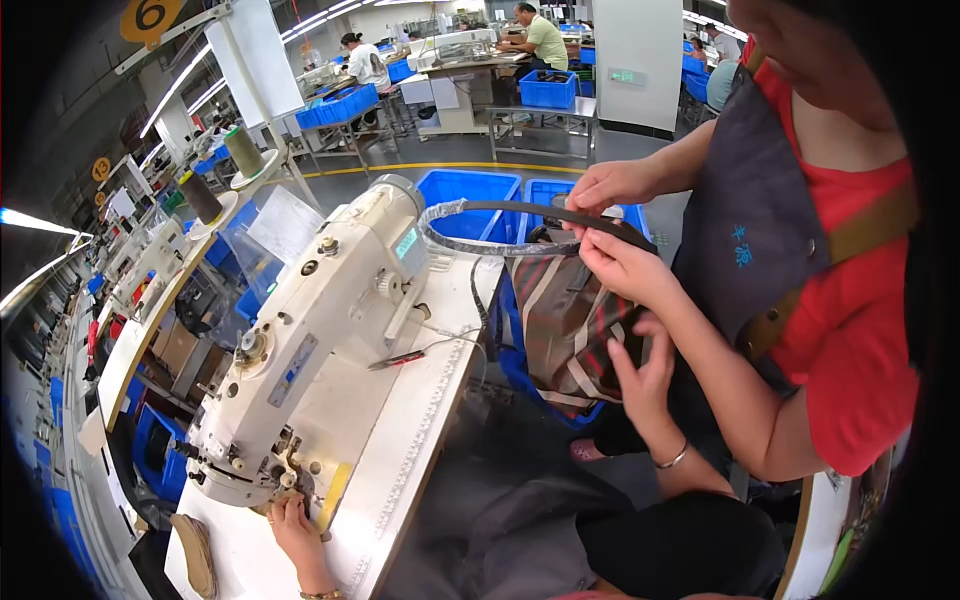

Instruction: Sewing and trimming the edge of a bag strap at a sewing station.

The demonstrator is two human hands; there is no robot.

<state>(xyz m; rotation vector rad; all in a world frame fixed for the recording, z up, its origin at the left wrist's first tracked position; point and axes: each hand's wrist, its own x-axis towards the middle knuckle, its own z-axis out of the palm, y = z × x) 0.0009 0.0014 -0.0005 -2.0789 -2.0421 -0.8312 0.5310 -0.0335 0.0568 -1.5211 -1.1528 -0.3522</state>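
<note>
Head view: the right hand (643, 368) lies spread against the striped bag (565, 320), which hangs past the table's (400, 450) right edge while a co-worker's hands pinch its black strap (560, 213). The left hand (295, 528) rests by the sewing machine (320, 330) at the near edge; whether it grips anything I cannot tell. Best to steady the bag from below and keep those fingers off the needle.

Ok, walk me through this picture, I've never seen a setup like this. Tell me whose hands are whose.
There is one picture, taken by a camera on the worker's head, looking down. A white sewing machine stands on a white table. The wearer's left hand rests by the needle end; whether it grips anything is unclear. The wearer's right hand lies open against a striped bag. A co-worker's hands hold the bag's dark strap.
</note>
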